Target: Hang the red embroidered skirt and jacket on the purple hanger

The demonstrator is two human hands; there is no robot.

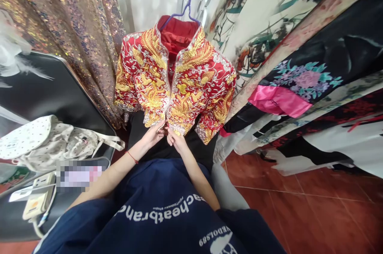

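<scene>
A red jacket [185, 82] with gold and silver embroidery hangs in front of me on a purple wire hanger [189, 4]. Its collar stands up, and the red lining shows at the neck. At the bottom of the front opening, my left hand [154, 134] pinches the jacket's lower edge on one side. My right hand [176, 139] is closed on the hem just across from it, with the fingertips of both hands almost meeting. Whatever small fastening may lie between the fingers is hidden.
On the left, a black chair [38, 86] holds a dotted white cloth bag [66, 140] and a power strip [37, 202]. A sequined curtain [74, 38] hangs behind it. Embroidered black garments [314, 62] hang on the right above a red tiled floor [299, 210].
</scene>
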